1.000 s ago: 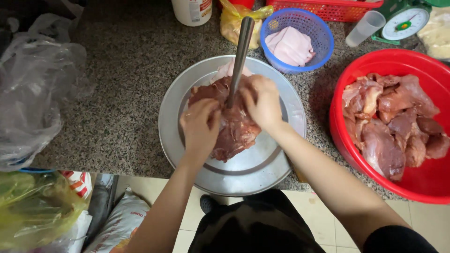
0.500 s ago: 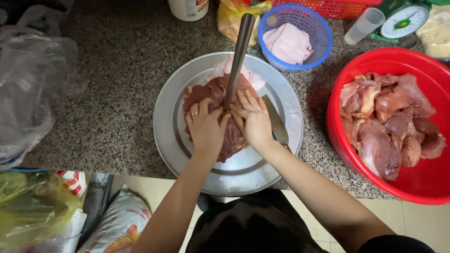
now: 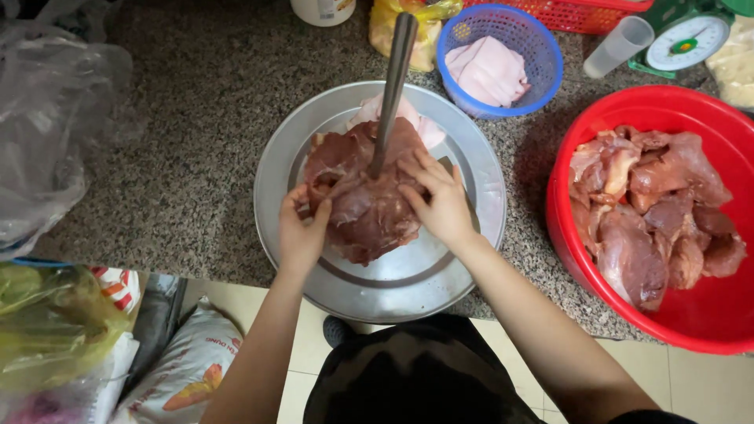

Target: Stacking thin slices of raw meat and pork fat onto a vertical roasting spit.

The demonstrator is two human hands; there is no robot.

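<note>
Both hands, left hand (image 3: 302,232) and right hand (image 3: 440,200), are gripping the dark red raw meat slab (image 3: 365,200) on the round metal tray (image 3: 471,165), fingers curled, best keeping clear of the upright steel blade (image 3: 393,78).

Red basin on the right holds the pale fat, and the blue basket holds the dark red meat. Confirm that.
Not right: the contents are swapped. The head view shows the red basin holding dark red meat pieces, while the blue basket holds the pale fat.
</note>
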